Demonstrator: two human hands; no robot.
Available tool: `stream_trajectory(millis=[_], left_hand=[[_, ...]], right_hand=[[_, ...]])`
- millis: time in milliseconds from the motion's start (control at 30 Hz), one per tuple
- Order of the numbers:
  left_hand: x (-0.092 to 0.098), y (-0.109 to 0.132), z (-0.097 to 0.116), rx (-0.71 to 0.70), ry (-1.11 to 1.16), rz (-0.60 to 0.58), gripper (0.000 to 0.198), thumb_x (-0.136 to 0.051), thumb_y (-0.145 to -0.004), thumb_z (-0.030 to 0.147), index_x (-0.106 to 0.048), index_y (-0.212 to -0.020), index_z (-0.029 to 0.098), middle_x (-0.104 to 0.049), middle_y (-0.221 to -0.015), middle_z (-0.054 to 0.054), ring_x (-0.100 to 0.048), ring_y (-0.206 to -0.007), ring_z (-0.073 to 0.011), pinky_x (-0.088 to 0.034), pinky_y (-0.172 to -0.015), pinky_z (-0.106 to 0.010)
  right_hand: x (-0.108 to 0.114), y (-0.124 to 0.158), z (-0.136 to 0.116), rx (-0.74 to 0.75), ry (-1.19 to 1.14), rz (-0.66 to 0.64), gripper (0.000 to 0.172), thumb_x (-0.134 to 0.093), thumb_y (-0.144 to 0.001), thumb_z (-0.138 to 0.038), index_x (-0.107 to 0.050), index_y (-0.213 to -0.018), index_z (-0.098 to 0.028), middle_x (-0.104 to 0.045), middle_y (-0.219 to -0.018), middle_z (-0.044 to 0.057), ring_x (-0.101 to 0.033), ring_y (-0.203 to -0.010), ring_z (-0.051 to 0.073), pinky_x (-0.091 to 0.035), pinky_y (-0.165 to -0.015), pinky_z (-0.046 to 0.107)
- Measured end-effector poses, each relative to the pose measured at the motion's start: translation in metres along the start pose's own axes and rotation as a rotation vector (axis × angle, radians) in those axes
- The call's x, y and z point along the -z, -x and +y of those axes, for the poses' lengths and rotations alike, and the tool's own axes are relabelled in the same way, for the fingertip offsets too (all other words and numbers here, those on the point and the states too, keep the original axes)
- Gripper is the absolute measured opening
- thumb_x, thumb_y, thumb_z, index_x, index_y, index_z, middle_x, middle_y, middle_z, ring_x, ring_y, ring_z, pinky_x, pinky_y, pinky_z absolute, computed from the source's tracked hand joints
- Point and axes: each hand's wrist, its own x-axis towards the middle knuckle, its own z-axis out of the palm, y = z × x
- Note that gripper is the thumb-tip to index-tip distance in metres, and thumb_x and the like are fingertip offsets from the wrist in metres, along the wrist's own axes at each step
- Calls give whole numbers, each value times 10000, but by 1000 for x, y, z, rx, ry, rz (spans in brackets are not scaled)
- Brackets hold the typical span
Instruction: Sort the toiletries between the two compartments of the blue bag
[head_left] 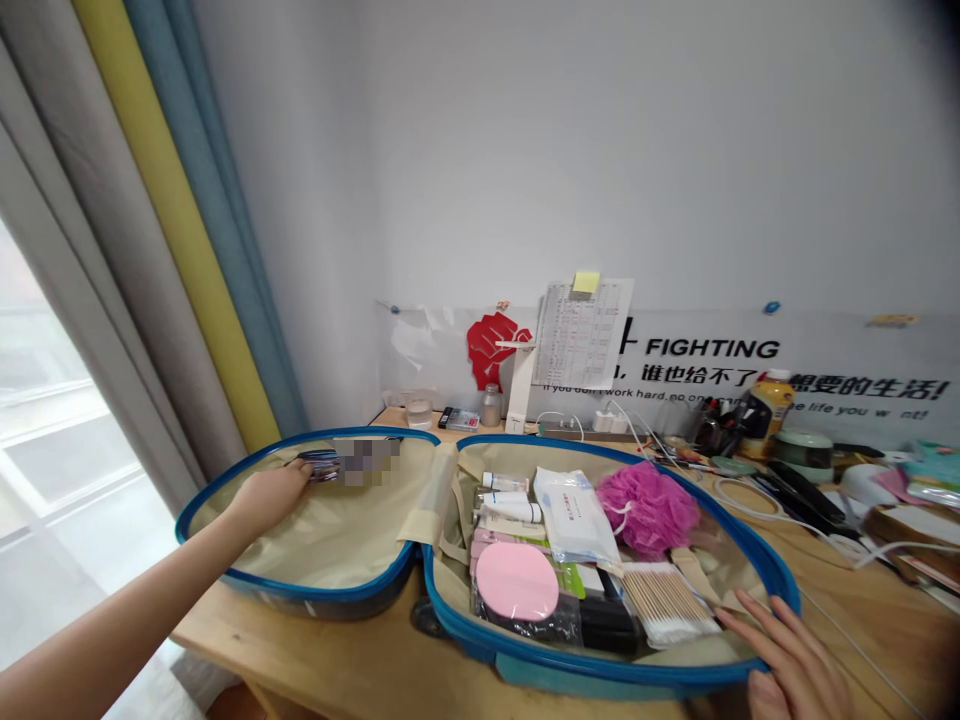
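An open suitcase (pixel 465 648) with a blue rim lies on the wooden table. My left hand (pixel 274 492) reaches into its left half, fingers closed at a dark, shiny item (pixel 322 465) whose kind is obscured by a pixelated patch. At the right half's front right corner rests my right hand (pixel 784 650), fingers stretched over the rim near a pack of cotton swabs (pixel 666 602). Also in that half are a pink oval puff (pixel 517 582), a white soft pack (pixel 574 515), a magenta bath puff (pixel 651 508), white tubes (pixel 510 507) and a black item (pixel 607 625).
Behind the suitcase stand a white lamp (pixel 520 390), a small jar (pixel 490 407) and a power strip (pixel 592 432). Cables, a yellow-capped bottle (pixel 766 410), a green-tinted jar (pixel 802 455) and clutter fill the right side. Curtains (pixel 172 230) hang at left.
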Motion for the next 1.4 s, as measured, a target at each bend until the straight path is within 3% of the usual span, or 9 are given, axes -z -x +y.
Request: stream_trajectory(millis=[167, 333, 467, 667, 767, 900, 1167, 1400], left_hand=[[24, 12, -12, 60, 13, 66, 564, -148, -986, 265, -636, -1246, 154, -653, -1271, -147, -706, -965, -285, -541, -739, -352], [56, 33, -9, 62, 129, 277, 520, -245, -963, 339, -559, -1374, 296, -596, -1408, 32, -676, -1062, -234, -550, -802, -308], [72, 35, 30, -183, 312, 365, 572, -364, -893, 223, -500, -1440, 324, -513, -1483, 60, -623, -1213, -211, -519, -994, -320], [68, 3, 122, -635, 366, 421, 538, -401, -913, 185, -516, -1426, 302, -514, -1480, -7, -617, -1234, -187, -496, -1053, -320], [64, -14, 156, -770, 347, 398, 559, -417, -910, 150, -483, -1448, 286, -487, -1499, -41, -613, -1239, -185, -492, -1058, -327], [59, -29, 177, -853, 335, 335, 568, -451, -912, 152, -453, -1466, 277, -473, -1507, -60, -597, -1261, -194, -502, -1044, -332], [65, -31, 176, -950, 315, 223, 484, -491, -936, 151, -542, -1401, 272, -550, -1443, -62, -642, -1199, -194, -513, -1019, -296], [70, -35, 177, -998, 271, 109, 477, -574, -816, 47, -686, -1224, 267, -668, -1305, -60, -662, -1164, -227, -536, -971, -345]], right_hand=[[0, 1, 1, -8, 7, 10, 332, -376, -977, -327, -627, -1152, -200, -646, -1232, 135, -516, -1285, 351, -412, -996, 506], [-2, 4, 2, -52, -15, 4, 328, -390, -966, -345, -640, -1134, -217, -660, -1217, 126, -527, -1278, 342, -419, -1005, 519], [-3, 5, 3, -46, -3, -5, 333, -381, -970, -336, -635, -1148, -215, -653, -1232, 129, -520, -1287, 343, -430, -994, 526], [-2, 0, -1, -34, 22, 27, 336, -369, -980, -346, -642, -1137, -229, -660, -1227, 108, -548, -1256, 321, -454, -964, 489], [-2, -2, -3, -32, 25, 28, 335, -374, -981, -361, -650, -1124, -237, -666, -1218, 97, -555, -1250, 318, -461, -954, 476], [1, -4, -5, 0, 44, 19, 311, -371, -988, -332, -629, -1127, -226, -656, -1213, 103, -535, -1269, 315, -449, -951, 469], [2, -3, -4, 7, 37, 4, 309, -373, -989, -317, -622, -1141, -218, -643, -1227, 104, -514, -1281, 318, -426, -960, 464], [2, -5, -5, -10, 24, 8, 312, -383, -987, -325, -634, -1136, -218, -653, -1225, 104, -538, -1259, 321, -443, -960, 472]])
